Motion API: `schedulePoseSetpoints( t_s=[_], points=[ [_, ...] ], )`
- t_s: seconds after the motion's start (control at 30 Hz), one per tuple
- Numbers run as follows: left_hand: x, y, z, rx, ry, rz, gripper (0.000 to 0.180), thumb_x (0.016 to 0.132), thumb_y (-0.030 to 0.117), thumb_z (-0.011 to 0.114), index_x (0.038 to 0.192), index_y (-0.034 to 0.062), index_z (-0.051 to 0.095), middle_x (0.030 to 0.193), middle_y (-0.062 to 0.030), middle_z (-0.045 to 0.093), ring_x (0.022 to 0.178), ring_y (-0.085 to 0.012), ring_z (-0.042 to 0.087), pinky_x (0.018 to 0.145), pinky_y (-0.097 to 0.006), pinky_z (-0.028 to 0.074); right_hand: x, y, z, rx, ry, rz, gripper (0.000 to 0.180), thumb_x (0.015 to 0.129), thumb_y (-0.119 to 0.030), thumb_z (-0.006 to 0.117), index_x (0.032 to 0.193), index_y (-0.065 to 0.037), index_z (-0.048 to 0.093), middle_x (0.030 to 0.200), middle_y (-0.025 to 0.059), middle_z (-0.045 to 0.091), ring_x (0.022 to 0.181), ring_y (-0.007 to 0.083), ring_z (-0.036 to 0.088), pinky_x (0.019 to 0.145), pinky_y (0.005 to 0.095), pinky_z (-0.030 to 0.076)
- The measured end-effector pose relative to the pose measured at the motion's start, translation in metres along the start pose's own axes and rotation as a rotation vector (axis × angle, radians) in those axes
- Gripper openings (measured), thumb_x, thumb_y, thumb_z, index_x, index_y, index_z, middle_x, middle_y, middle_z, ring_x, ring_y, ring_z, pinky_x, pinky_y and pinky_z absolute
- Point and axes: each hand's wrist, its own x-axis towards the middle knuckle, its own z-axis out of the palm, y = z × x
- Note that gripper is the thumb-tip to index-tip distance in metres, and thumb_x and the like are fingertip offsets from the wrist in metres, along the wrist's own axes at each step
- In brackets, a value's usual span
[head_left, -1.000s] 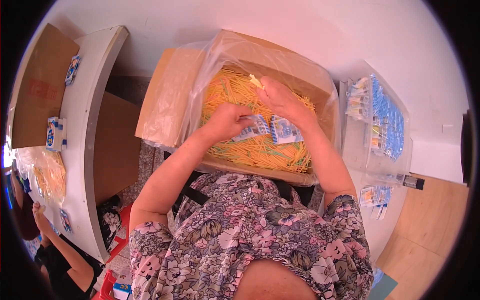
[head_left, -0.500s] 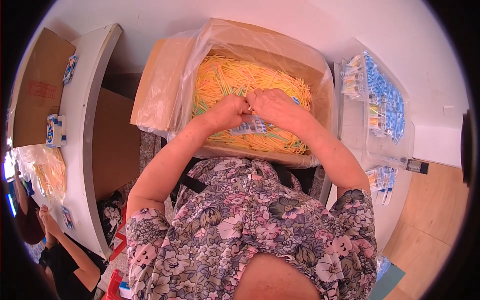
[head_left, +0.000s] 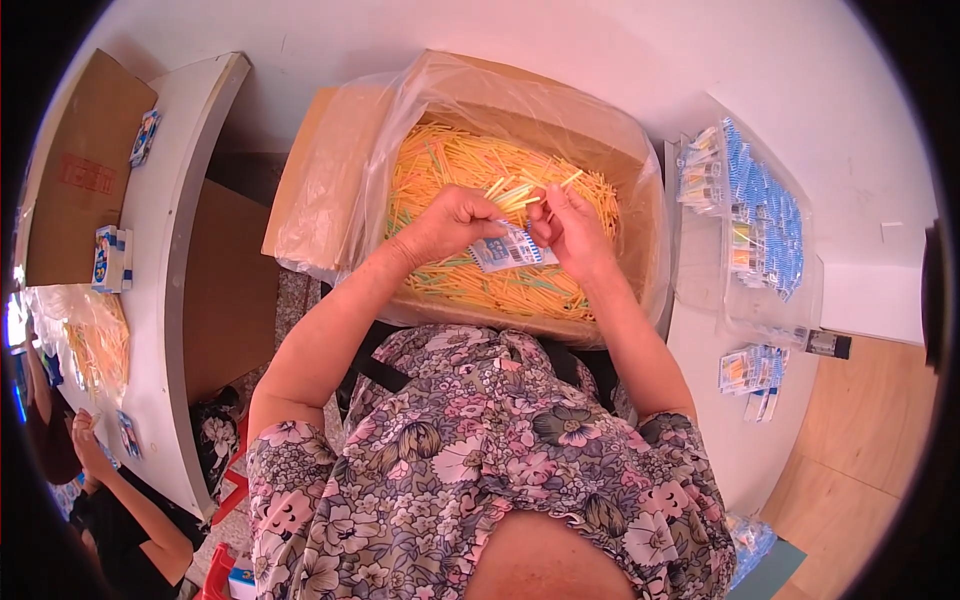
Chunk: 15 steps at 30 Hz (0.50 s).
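Between my hands is a small blue-and-white packet [head_left: 507,250], held at its left end by the closed fingers of my left hand [head_left: 452,222]. My right hand [head_left: 577,235] is to the right of it, fingertips pinching several thin pale-yellow sticks [head_left: 532,199]. Some of these sticks fan out above the packet toward my left fingers; which hand grips each one is hard to make out. Both hands are over a cardboard box [head_left: 525,90] heaped with loose thin sticks [head_left: 450,155], mostly yellow and orange with some green.
Clear plastic lining [head_left: 345,165] drapes over the box's rim. At right, a clear plastic bin [head_left: 700,255] holds filled packets [head_left: 770,215], and more packets [head_left: 752,370] lie below it. A white table [head_left: 185,250] at left bears a carton [head_left: 85,170] and small boxes. Another person's arm [head_left: 135,505] shows lower left.
My hands have moved apart, the right one turning and going right. The packet and the sticks at my fingertips now show more fully. The view has shifted slightly.
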Motion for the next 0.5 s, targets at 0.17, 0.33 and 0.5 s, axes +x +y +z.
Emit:
schedulePoseSetpoints(
  t_s=[0.17, 0.33, 0.5],
  points=[
    [-0.001, 0.0, -0.005, -0.083, 0.087, -0.101, 0.008, 0.078, 0.003, 0.067, 0.086, -0.0001, 0.068, 0.074, -0.0059, 0.066, 0.07, -0.0116, 0.062, 0.064, -0.025, 0.049, 0.001, -0.005, 0.006, -0.197, 0.009, -0.063, 0.034, 0.097, -0.035, 0.046, 0.087, -0.004, 0.056, 0.069, 0.0021, 0.054, 0.054, 0.0071, 0.045, 0.05, 0.0206, 0.037],
    [-0.001, 0.006, -0.007, 0.054, 0.252, -0.022, 0.008, 0.078, 0.005, 0.069, 0.085, 0.0011, 0.07, 0.074, -0.0069, 0.068, 0.068, -0.011, 0.064, 0.062, -0.024, 0.05, 0.005, -0.02, -0.014, -0.619, -0.184, 0.058, 0.034, 0.096, -0.034, 0.047, 0.082, -0.004, 0.055, 0.063, -0.0006, 0.051, 0.052, 0.0061, 0.045, 0.048, 0.0202, 0.037],
    [-0.002, 0.008, -0.009, 0.08, 0.16, -0.027, 0.009, 0.078, 0.006, 0.069, 0.086, 0.002, 0.07, 0.075, -0.0067, 0.068, 0.07, -0.0104, 0.063, 0.064, -0.025, 0.049, 0.011, -0.04, -0.008, -0.855, -0.388, 0.085, 0.035, 0.094, -0.031, 0.051, 0.071, -0.005, 0.052, 0.061, -0.0022, 0.048, 0.053, 0.005, 0.043, 0.049, 0.0216, 0.037]
  ],
)
